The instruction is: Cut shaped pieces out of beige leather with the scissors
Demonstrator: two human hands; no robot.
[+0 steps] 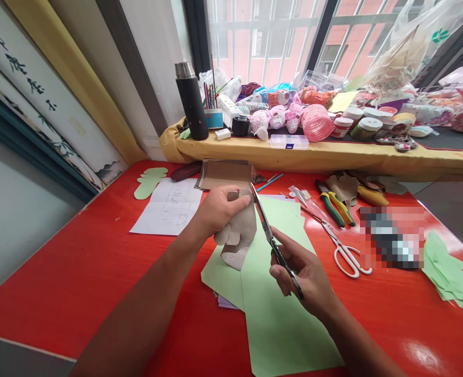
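Note:
My left hand (218, 209) is closed on a piece of beige leather-like material (239, 235), holding it up above the red table (78, 272). My right hand (304, 272) grips a pair of dark-handled scissors (273, 241) whose blades point up and away, their tips at the top right edge of the beige piece. Light green sheets of paper (278, 303) lie under both hands.
White-handled scissors (343, 251), green and yellow pliers (335, 207), a printed white sheet (168, 207), brown card (226, 173) and green cut-outs (449, 272) lie on the table. A black flask (191, 102), jars and craft supplies crowd the yellow windowsill (333, 154).

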